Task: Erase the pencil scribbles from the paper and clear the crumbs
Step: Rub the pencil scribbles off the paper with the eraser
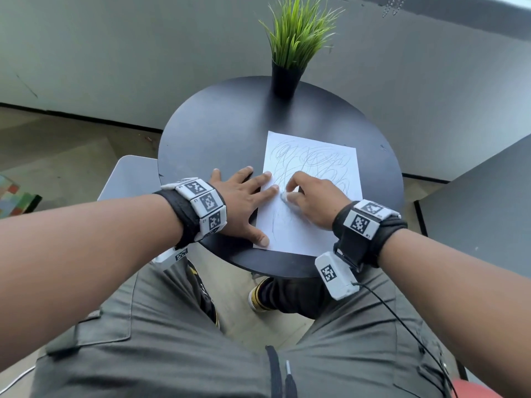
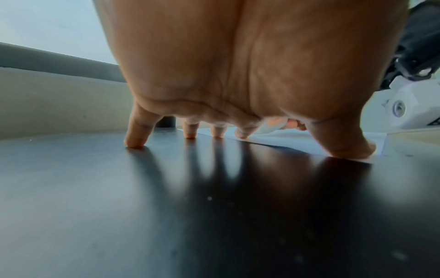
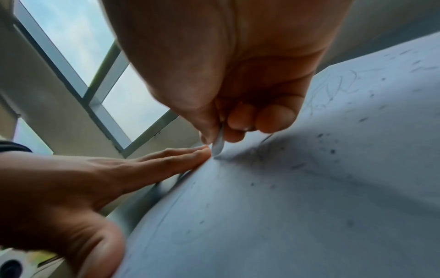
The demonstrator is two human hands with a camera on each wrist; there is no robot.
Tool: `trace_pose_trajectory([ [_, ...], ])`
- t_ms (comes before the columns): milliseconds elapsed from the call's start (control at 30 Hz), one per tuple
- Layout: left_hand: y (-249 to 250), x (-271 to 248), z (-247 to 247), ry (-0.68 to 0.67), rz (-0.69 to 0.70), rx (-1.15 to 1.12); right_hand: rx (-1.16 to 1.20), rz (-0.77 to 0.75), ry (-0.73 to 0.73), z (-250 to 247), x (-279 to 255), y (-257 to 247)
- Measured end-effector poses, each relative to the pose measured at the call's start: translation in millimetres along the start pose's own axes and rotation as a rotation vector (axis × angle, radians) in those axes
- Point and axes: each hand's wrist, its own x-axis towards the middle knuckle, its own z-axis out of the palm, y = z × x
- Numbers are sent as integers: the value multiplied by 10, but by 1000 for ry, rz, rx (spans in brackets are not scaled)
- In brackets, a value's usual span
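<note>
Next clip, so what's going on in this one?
A person is erasing pencil scribbles from a paper on a round black table. The left hand lies flat, fingers spread, pinning the sheet's left edge. The right hand pinches a white eraser with its tip on the sheet. Most scribbles remain, and dark crumbs dot the paper. A potted plant stands at the far edge.

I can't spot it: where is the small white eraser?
In the head view, the small white eraser is pinched in the right hand, pressed on the scribbled white paper beside the left hand's fingertips.
</note>
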Motion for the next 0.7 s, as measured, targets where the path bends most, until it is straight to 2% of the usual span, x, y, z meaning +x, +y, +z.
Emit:
trace_pose_trajectory([
  [67, -3, -1, 19, 7, 3, -2, -58, -127, -59, 99, -109, -89],
  [167, 2, -14, 38, 29, 6, 4, -138, -304, -244, 246, -290, -233],
  [200, 0, -17, 33, 30, 6, 6, -150, -309, -241, 225, -254, -230],
  [300, 6, -5, 16, 16, 4, -5, -77, -135, -36, 55, -54, -77],
  [333, 9, -5, 16, 15, 4, -7, -68, -121, -5, 54, -51, -46],
  [467, 13, -29, 19, 8, 4, 1, -107, -328, -192, 274, -280, -214],
  [500, 11, -24, 14, 11, 6, 1, -122, -319, -184, 248, -249, -208],
  [600, 9, -12, 6, 19, 15, 5, -45, -184, 1, 124, -84, -66],
  [633, 13, -15, 10, 16, 13, 3, -44, -202, -4, 142, -104, -66],
  [700, 21, -36, 15, 11, 5, 5, -83, -315, -125, 232, -226, -156],
])
